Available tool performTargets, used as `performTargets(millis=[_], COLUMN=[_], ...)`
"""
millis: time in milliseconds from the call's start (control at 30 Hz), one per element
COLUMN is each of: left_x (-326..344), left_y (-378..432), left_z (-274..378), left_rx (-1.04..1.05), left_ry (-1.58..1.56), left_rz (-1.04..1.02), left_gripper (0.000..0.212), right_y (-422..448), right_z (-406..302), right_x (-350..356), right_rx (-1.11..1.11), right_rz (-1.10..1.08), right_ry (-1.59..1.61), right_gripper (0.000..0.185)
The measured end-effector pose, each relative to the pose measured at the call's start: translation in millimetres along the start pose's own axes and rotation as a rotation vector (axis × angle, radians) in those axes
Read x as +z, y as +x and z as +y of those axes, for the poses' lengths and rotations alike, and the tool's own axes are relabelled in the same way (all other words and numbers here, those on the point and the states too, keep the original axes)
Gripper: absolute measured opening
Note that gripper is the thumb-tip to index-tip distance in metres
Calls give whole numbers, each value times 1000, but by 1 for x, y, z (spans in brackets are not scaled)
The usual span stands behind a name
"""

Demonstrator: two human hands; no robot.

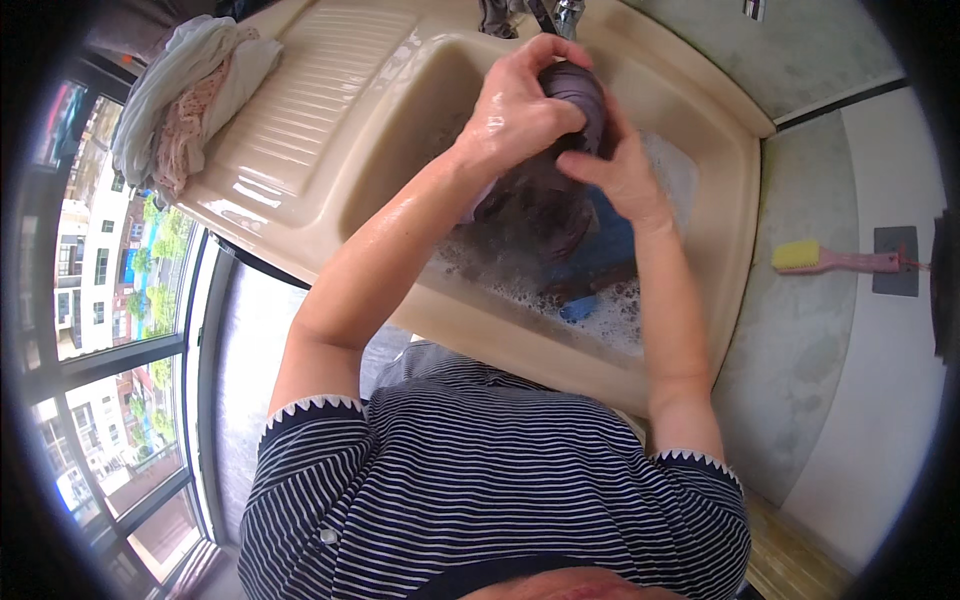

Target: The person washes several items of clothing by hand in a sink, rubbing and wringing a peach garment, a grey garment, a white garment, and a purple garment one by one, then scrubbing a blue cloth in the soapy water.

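Observation:
A wet dark purple-grey cloth (pixel 574 84) is bunched up high in the basin, near the tap (pixel 568 16). My left hand (pixel 514 112) grips its upper part, the thumb across the front. Around its right side curves my right hand (pixel 619 161), its fingers partly hidden behind the fabric. Below the hands, more dark cloth (pixel 559 225) hangs into cloudy, sudsy water in the beige sink (pixel 739 247). Blue fabric (pixel 611 225) lies partly sunk beside it. A small bright-blue piece (pixel 577 308) shows at the foam.
Left of the basin is a ribbed washboard (pixel 330 97), with white and pink patterned laundry (pixel 195 97) heaped at its outer edge. A pink brush with yellow bristles (pixel 832 259) hangs on the right wall. Tall windows (pixel 124 360) stand on the left.

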State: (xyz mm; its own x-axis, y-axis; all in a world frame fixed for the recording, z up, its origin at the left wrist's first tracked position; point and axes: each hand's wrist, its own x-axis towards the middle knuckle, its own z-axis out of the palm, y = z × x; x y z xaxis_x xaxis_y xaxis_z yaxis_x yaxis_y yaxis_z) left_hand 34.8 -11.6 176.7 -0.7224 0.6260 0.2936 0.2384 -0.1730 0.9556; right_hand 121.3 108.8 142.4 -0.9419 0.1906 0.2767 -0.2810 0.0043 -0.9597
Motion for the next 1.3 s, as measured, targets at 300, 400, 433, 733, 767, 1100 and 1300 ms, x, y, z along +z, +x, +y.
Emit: performTargets(millis=[300, 400, 433, 733, 767, 1100, 1300], left_x=[-8, -40, -40, 32, 31, 37, 43], left_y=[12, 18, 27, -37, -39, -63, -74], left_z=[31, 29, 9, -101, -103, -80, -74], left_rx=[201, 99, 142, -754, -754, -884, -788], left_ry=[91, -27, -240, -924, -928, -1386, -1551], left_rz=[-151, -210, -239, -164, -157, -563, -813], left_gripper=[45, 69, 75, 49, 49, 42, 50], right_y=[2, -3, -2, 11, 7, 6, 16], right_z=[-7, -18, -24, 63, 69, 64, 33], right_x=[20, 9, 15, 6, 6, -32, -6], right_rx=[32, 135, 125, 216, 277, 238, -71], right_rz=[222, 22, -37, 433, 367, -184, -391], right_ry=[172, 313, 431, 22, -21, 750, 1092], right_gripper=[48, 47, 46, 17, 22, 96, 39])
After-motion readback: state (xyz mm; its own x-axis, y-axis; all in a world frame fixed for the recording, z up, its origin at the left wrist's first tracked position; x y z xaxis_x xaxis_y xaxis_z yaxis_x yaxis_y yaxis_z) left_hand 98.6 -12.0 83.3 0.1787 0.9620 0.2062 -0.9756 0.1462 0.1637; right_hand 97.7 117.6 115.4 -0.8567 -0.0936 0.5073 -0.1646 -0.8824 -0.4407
